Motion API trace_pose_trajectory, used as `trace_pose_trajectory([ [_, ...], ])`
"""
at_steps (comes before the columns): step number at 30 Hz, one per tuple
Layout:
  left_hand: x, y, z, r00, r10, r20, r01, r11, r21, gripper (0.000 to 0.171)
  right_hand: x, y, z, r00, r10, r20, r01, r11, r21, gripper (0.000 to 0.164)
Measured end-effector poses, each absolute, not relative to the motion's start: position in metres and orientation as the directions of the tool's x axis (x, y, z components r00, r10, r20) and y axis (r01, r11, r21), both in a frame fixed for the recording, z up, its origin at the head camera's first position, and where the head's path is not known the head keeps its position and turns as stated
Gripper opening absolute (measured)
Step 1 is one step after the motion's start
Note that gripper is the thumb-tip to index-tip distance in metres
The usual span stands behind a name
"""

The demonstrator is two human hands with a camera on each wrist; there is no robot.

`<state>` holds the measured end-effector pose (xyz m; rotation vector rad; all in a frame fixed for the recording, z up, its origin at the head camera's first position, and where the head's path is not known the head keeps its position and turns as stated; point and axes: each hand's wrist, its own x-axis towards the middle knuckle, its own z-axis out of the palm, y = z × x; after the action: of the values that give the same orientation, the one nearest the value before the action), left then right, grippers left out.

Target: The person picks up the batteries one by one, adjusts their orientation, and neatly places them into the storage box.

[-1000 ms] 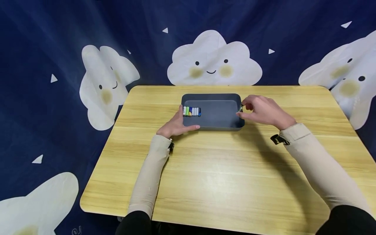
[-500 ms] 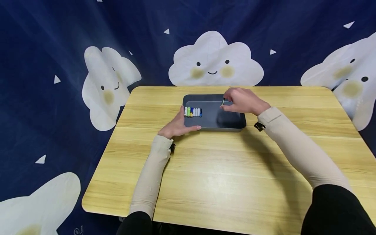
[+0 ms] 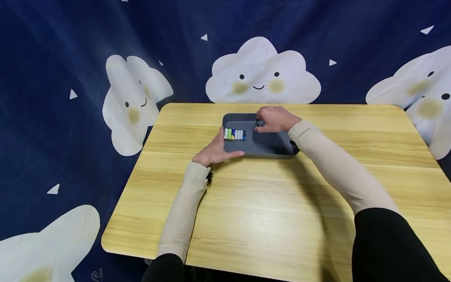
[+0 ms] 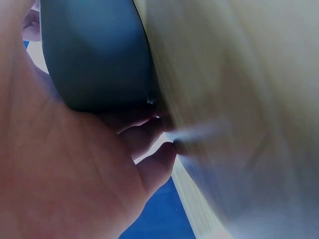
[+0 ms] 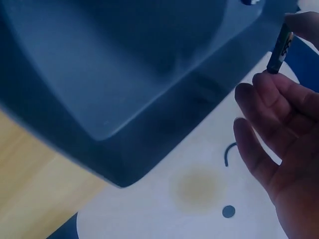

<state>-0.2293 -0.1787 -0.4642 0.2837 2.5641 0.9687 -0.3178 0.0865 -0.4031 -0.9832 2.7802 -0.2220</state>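
A dark grey rectangular tray [image 3: 269, 155] lies near the table's far edge. Against its left end a row of several small batteries [image 3: 235, 135] lines up side by side: white, green, blue and pale grey ones. My left hand [image 3: 213, 152] rests on the tray's near left corner, thumb along the front wall and fingers along the left side. Above the middle of the tray my right hand [image 3: 276, 119] pinches a battery [image 5: 281, 50] by its ends between thumb and fingertip. It is tilted and apart from the tray floor in the right wrist view.
The light wooden table [image 3: 253, 219] extends in front of the tray and to both sides. Behind it hangs a dark blue curtain [image 3: 186, 51] with white cloud prints.
From the tray's right end my right hand has moved left over the tray, carrying the battery towards the row. My left hand has stayed at the corner; the head view shifted slightly.
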Motion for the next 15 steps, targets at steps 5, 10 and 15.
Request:
trace_pose_trajectory([
  [5, -0.229, -0.18, -0.465, -0.904, 0.317, -0.286, 0.054, 0.749, 0.661, 0.142, -0.323, 0.074, -0.414, -0.737, -0.643, -0.211, -0.621, 0.766, -0.166, 0.045],
  [10, -0.229, -0.18, -0.464, -0.905, 0.321, -0.281, 0.061, 0.749, 0.66, 0.14, -0.323, 0.061, -0.424, -0.707, -0.658, -0.257, -0.646, 0.75, -0.142, 0.037],
  [15, -0.229, -0.179, -0.463, -0.899, 0.32, -0.299, 0.053, 0.758, 0.651, 0.141, -0.322, 0.053, -0.43, -0.698, -0.66, -0.278, -0.646, 0.748, -0.152, 0.038],
])
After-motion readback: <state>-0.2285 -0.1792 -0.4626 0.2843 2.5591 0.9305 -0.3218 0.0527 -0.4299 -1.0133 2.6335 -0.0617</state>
